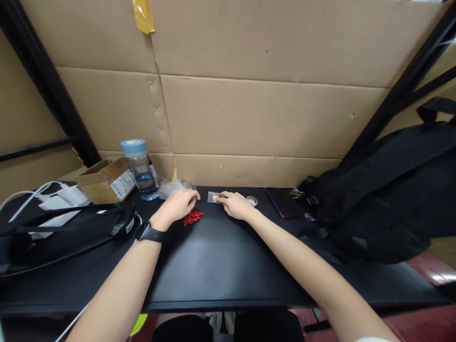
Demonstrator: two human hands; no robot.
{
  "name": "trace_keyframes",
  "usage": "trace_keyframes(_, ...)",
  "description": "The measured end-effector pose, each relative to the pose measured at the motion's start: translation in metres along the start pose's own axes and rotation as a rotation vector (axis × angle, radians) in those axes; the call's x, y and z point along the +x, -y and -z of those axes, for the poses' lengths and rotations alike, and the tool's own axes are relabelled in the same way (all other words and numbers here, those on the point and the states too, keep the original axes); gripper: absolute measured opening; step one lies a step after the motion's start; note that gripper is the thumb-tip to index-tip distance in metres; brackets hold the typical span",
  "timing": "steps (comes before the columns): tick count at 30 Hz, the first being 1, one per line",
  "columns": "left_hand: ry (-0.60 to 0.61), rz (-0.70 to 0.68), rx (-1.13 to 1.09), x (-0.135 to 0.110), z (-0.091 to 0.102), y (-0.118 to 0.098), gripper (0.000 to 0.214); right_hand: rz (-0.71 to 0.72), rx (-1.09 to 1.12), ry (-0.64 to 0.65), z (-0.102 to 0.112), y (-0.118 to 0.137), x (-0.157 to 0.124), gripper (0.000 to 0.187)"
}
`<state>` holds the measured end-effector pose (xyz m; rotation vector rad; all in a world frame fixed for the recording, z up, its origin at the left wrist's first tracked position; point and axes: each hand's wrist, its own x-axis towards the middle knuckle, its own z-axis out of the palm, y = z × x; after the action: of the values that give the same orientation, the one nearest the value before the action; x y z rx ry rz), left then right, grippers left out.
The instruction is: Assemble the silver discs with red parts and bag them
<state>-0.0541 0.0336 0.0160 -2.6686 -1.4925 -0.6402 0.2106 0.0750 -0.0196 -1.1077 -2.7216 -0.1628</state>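
Note:
My left hand (180, 205), with a dark watch on its wrist, hovers beside a small pile of red pieces (193, 217), too small to name. Its fingers are bent, thumb and fingertips apart, and nothing shows between them. Behind this hand lie crumpled clear plastic bags (171, 187). My right hand (235, 205) has its fingers closed on the edge of a small clear plastic bag (212, 197) lying flat on the black table (217, 261). A bit of red shows at its fingertips. Just right of that hand lies a roll of clear tape (252, 201).
A water bottle (142, 173) and an open cardboard box (103, 181) stand at back left, near a black bag (71, 232) with white cables. On the right are a dark flat tablet-like item (284, 203), keys (296, 192) and a black backpack (388, 190). Cardboard (235, 118) walls the back.

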Motion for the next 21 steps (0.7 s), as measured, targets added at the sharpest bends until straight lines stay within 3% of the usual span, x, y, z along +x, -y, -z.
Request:
trace_keyframes(4,0.085,-0.001,0.003,-0.004,-0.001,0.005,0.021,-0.066,-0.015,0.022,-0.006,0.003,0.037,0.049)
trace_keyframes(7,0.13,-0.03,0.005,-0.004,-0.005,0.002,0.019,-0.092,-0.013,-0.017,-0.007,0.001,0.039,0.051)
trace_keyframes(11,0.158,-0.04,0.027,-0.003,-0.009,-0.001,0.02,-0.125,-0.044,-0.042,0.005,-0.015,0.011,0.041)
trace_keyframes(16,0.163,-0.048,0.038,-0.004,-0.012,-0.009,0.017,-0.287,-0.046,-0.049,0.024,-0.043,-0.039,0.033)
trace_keyframes(21,0.124,0.014,0.14,-0.005,-0.016,-0.021,0.014,-0.385,0.008,-0.084,0.03,-0.059,-0.073,0.032)
